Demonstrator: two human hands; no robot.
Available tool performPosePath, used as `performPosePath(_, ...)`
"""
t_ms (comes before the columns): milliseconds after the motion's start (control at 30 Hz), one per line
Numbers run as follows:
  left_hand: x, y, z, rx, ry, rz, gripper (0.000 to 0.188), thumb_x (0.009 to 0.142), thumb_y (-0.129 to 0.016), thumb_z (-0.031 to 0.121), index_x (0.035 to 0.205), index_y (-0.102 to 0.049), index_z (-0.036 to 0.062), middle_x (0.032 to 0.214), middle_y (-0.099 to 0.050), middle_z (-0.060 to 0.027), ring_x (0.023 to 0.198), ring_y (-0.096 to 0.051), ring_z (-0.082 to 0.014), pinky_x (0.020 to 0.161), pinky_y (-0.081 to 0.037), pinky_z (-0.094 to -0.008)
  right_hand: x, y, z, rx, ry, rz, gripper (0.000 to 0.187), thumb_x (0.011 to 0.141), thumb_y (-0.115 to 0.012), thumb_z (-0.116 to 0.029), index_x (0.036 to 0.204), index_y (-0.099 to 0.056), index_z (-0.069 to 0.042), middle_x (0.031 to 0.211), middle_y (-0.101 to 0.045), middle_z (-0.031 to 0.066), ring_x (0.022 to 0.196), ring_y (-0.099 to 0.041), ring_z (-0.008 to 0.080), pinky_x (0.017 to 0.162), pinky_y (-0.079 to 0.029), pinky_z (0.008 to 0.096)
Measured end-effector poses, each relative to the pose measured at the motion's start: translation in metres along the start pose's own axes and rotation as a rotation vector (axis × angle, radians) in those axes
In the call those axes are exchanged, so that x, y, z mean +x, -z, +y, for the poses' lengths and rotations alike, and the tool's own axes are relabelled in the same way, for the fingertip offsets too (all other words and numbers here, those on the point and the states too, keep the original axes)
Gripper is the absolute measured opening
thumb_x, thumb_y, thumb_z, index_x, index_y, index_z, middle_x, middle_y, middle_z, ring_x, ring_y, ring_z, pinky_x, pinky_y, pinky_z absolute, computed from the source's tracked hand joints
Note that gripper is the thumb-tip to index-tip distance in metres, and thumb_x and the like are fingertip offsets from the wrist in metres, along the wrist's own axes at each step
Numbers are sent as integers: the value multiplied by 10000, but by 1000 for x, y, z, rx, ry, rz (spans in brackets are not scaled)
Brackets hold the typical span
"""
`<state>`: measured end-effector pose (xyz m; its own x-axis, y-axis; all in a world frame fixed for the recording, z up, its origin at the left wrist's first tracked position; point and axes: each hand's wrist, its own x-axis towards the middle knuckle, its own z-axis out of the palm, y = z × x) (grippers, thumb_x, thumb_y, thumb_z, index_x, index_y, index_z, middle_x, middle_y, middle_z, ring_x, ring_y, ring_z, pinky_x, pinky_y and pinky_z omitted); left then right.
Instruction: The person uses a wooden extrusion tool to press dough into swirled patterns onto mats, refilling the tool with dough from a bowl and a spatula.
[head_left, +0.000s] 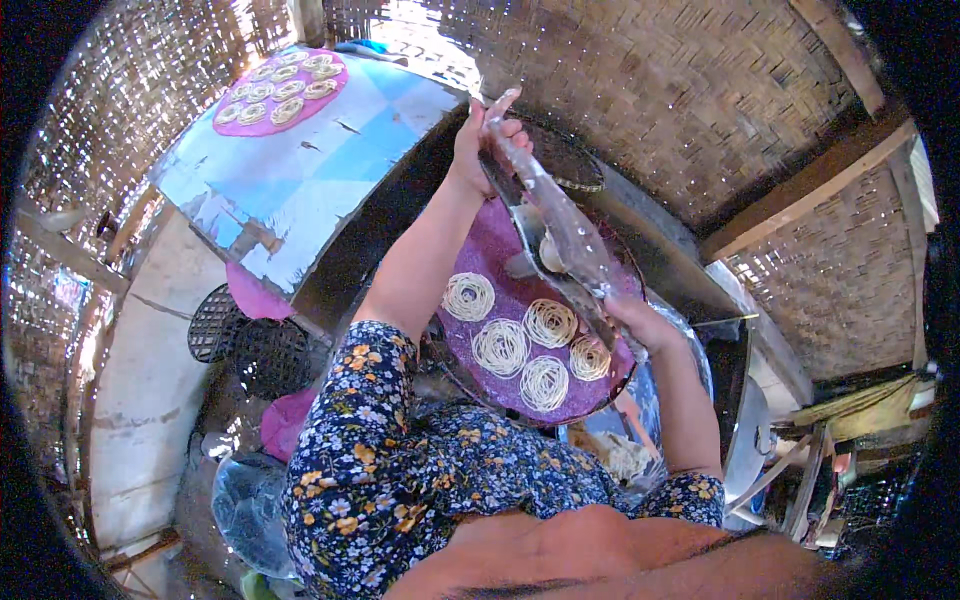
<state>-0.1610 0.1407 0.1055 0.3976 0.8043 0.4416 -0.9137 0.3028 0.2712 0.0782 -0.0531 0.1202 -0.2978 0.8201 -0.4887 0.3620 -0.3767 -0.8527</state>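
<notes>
Nearest, the right grip (pixel 640 322) clasps the close end of a long two-bar press (pixel 575 235), the elbow bent out beside the body. Five pale noodle coils (pixel 500 347) sit in plain view on a purple sheet (pixel 490 235); the press slants above it. Good handling, I judge, means squeezing both ends evenly, holding the press steady over bare sheet and circling gently, so strands lie flat without touching neighbouring coils. Farther out, the left grip (pixel 485 150) wraps the far end, one finger pointing away, forearm stretched forward. Beyond, on the left, more coils (pixel 287 110) rest on a pink sheet (pixel 262 128) atop a blue-and-white bench (pixel 330 190).
</notes>
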Motion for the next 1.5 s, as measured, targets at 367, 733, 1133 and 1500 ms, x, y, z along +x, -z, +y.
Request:
performPosePath(367,-2,-35,10,77,-123,84,474,759,-486,279,1186,-407,90,562,-432,42,546,-452,-133,591,-406,-309,-29,-3,-44,-142,107,107,543,699,-594,-385,1034,-509,34,937,-554,22,841,-497,127,757,-389,275)
performPosePath(733,-16,-53,7,22,-79,32,354,754,-473,257,1083,-464,127,551,-456,19,566,-473,-155,626,-401,-337,-52,-1,-35,-228,145,188,474,682,-639,-338,978,-564,25,884,-593,65,804,-519,129,751,-413,285)
performPosePath(1133,-6,-65,42,106,-114,-52,346,738,-466,225,1068,-471,120,531,-450,46,530,-464,-139,622,-396,-343,-43,-24,-70,-311,112,239,489,670,-661,-328,1018,-561,1,845,-606,70,766,-538,137,731,-426,296)
performPosePath(1500,-20,-46,-6,-80,69,-5,428,793,-378,419,1040,-508,96,592,-489,-24,586,-496,-196,646,-410,-359,-61,-12,-20,-260,114,275,491,647,-663,-325,974,-563,28,828,-577,30,729,-496,94,667,-417,260)
